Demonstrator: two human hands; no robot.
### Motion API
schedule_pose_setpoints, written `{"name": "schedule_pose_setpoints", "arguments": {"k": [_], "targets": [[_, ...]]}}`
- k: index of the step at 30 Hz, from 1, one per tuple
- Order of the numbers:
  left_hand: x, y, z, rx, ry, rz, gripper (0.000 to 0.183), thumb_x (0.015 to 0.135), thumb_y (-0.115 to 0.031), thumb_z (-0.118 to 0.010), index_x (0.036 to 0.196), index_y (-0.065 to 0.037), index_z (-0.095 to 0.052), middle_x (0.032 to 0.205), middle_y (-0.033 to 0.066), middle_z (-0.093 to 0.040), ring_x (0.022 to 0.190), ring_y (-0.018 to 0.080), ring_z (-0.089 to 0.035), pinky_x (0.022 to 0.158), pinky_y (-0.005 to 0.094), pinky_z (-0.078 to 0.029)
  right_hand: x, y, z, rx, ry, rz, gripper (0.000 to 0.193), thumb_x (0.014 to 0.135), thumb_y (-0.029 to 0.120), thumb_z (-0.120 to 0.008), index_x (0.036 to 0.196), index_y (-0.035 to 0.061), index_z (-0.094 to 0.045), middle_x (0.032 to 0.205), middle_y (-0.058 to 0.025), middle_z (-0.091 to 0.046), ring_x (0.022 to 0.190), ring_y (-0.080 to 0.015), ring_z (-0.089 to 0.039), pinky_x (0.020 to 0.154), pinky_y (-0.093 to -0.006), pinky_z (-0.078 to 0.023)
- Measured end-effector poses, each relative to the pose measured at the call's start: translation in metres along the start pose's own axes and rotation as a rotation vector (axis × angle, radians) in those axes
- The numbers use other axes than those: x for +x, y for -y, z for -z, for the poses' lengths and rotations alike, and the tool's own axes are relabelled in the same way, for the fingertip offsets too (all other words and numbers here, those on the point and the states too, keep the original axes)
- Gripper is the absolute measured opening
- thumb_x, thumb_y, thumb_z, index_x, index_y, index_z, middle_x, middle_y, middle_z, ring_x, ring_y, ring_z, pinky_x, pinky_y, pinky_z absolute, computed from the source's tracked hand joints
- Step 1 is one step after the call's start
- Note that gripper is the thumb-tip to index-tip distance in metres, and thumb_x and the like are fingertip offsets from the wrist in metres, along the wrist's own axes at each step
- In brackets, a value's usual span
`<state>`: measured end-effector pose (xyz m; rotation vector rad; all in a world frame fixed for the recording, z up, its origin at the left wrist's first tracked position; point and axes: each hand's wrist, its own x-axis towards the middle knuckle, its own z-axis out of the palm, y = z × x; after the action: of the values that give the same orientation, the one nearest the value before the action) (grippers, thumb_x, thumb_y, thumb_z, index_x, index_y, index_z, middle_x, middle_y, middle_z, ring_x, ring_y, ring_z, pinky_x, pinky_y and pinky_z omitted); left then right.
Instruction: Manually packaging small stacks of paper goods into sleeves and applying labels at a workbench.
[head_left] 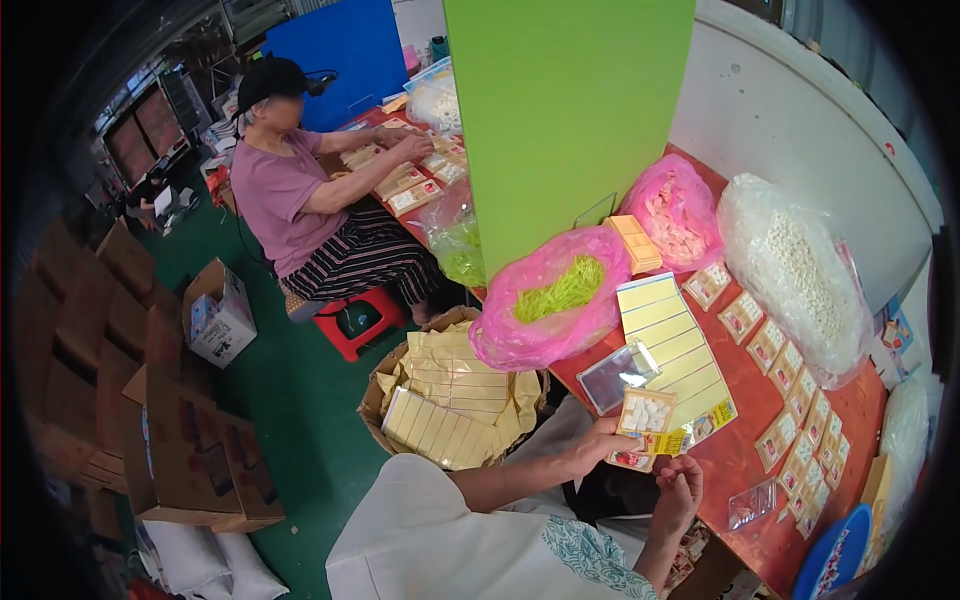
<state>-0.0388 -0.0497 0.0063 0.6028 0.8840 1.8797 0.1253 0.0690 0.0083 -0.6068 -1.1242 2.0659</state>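
Note:
My left hand (592, 447) grips a small cream tray (647, 411) with white pieces in its upper part and something red lower down. A yellow printed label (664, 442) lies across the tray's middle and sticks out to the right. Just below the label's free end is my right hand (680, 492), its fingers pinched together; whatever is between them is too small to make out. Beyond the tray, a clear plastic case (618, 377) rests partly over a yellow label sheet (677, 335) on the red table (655, 180).
Rows of filled trays (783, 368) line the right side, beside a bag of white pieces (800, 270). Pink bags (492, 325) hold green strips and pink pieces. A green panel (570, 120) separates me from a seated co-worker (290, 180). A carton of yellow sheets (375, 400) stands left.

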Motion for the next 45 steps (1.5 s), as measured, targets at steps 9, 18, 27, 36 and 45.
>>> {"name": "schedule_pose_setpoints", "arguments": {"k": [9,18,27,36,45], "targets": [[-0.001,-0.019,0.009,-0.077,-0.239,-0.061,0.035,0.086,-0.012,-0.057,0.117,0.004,-0.059,0.11,0.0093,-0.065,0.095,0.0157,-0.064,0.088,0.0288,-0.049,-0.01,0.085,-0.034,-0.09,0.164,0.43,0.009,0.088,0.013,-0.056,0.084,0.0054,-0.052,0.077,-0.0069,-0.055,0.071,-0.0145,-0.052,0.077,-0.0346,-0.044],[0.001,-0.033,0.004,-0.124,-0.282,-0.079,0.04,0.081,-0.006,-0.061,0.12,0.003,-0.056,0.116,0.0115,-0.063,0.1,0.0181,-0.063,0.091,0.0326,-0.049,-0.012,0.165,-0.142,0.327,1.015,0.545,0.031,0.087,0.027,-0.066,0.063,0.0097,-0.055,0.06,-0.004,-0.056,0.051,-0.0163,-0.05,0.085,-0.0492,-0.044],[0.012,-0.032,-0.008,-0.127,-0.344,-0.091,0.036,0.085,-0.001,-0.055,0.12,0.005,-0.054,0.117,0.0132,-0.061,0.106,0.0205,-0.061,0.095,0.0344,-0.047,-0.029,0.21,-0.165,0.637,1.095,0.794,0.028,0.086,0.009,-0.058,0.059,0.0069,-0.053,0.058,-0.0058,-0.058,0.049,-0.0186,-0.054,0.067,-0.0446,-0.053],[0.013,-0.009,-0.024,-0.123,-0.243,-0.015,0.037,0.086,0.001,-0.053,0.124,0.004,-0.052,0.121,0.0125,-0.059,0.11,0.0207,-0.059,0.097,0.0364,-0.045,-0.085,0.212,-0.161,0.763,0.73,0.95,0.037,0.087,-0.007,-0.052,0.054,0.0107,-0.052,0.043,0.0021,-0.04,0.035,-0.0048,-0.03,0.038,-0.0196,-0.03],[0.037,-0.021,-0.031,-0.122,-0.242,-0.051,0.04,0.086,0.001,-0.053,0.126,0.003,-0.05,0.125,0.0119,-0.056,0.115,0.0213,-0.055,0.101,0.037,-0.043,-0.037,0.22,-0.202,1.113,0.636,1.317,0.037,0.088,0.003,-0.058,0.053,0.0119,-0.049,0.047,0.0013,-0.043,0.038,-0.0089,-0.032,0.04,-0.0251,-0.033]]}}
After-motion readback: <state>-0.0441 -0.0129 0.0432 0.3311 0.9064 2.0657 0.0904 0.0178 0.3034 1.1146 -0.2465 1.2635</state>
